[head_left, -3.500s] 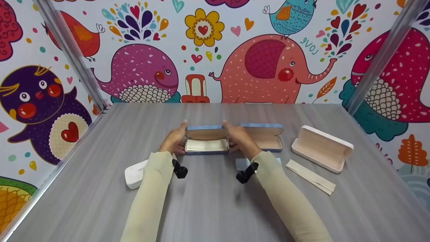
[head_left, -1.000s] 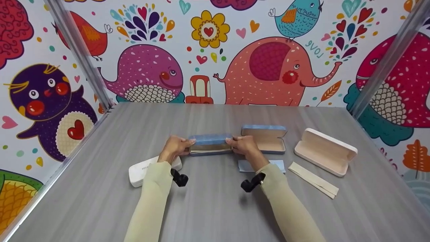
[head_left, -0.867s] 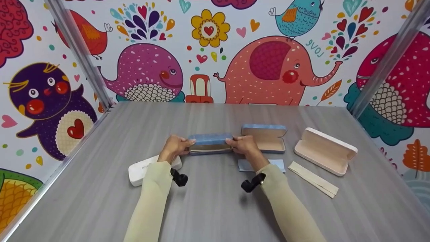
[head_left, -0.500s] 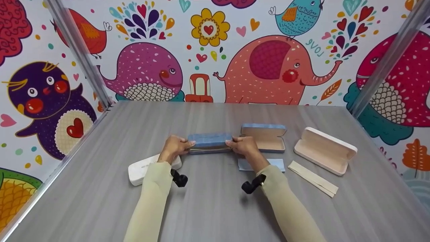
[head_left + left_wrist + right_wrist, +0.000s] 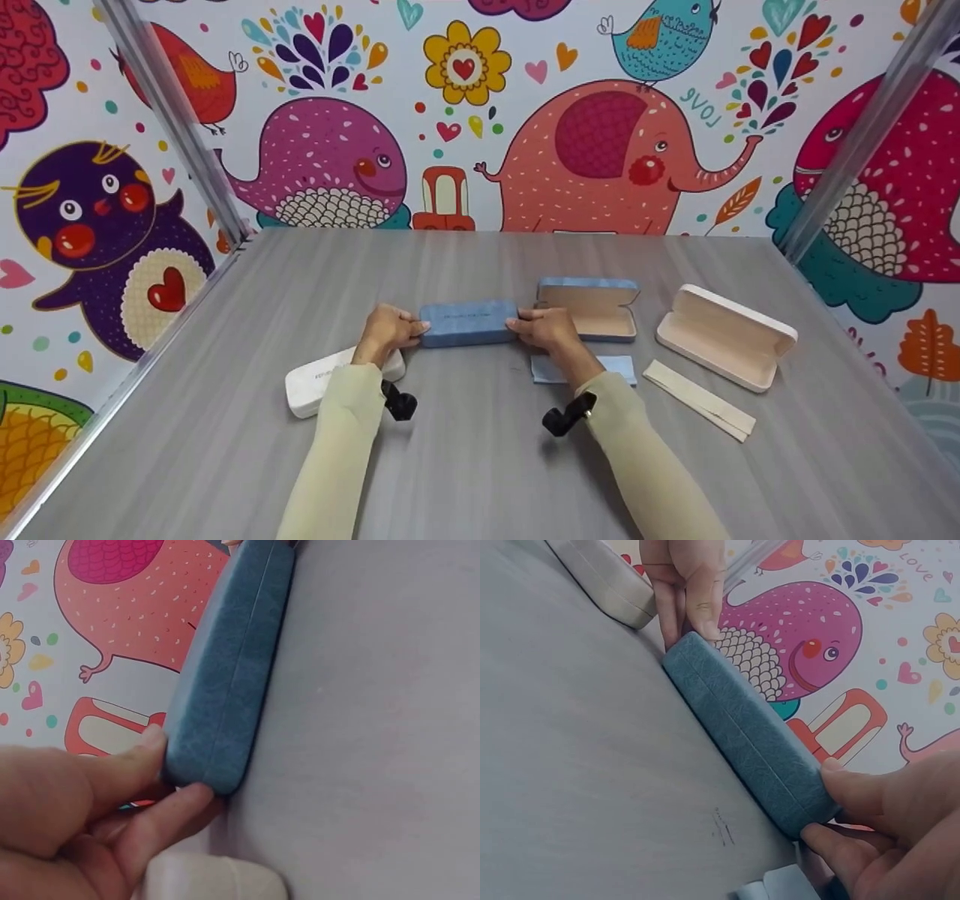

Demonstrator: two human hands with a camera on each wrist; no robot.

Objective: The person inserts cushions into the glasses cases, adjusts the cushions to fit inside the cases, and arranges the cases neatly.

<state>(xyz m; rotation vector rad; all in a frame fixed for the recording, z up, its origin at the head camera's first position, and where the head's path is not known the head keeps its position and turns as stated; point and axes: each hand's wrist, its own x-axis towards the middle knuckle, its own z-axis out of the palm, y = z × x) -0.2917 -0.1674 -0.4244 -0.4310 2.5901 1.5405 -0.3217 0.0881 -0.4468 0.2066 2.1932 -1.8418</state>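
Note:
A blue glasses case with its lid closed lies between both hands on the table; small dark lettering runs across its top. My left hand grips its left end, thumb at the lid and fingers lower down, as the left wrist view also has it. At the other end my right hand holds the case the same way; in the right wrist view the case spans from one hand to the other, its seam closed all along. What lies inside is hidden.
Left of centre, partly behind the left wrist, sits a closed white glasses case. To the right stand an open blue case and an open white case. A blue cloth and a folded cream cloth lie in front of them.
The blue case stood open earlier with a cream cloth inside. Both hands have moved from behind the lid to its ends and brought it down; the seam is now closed.

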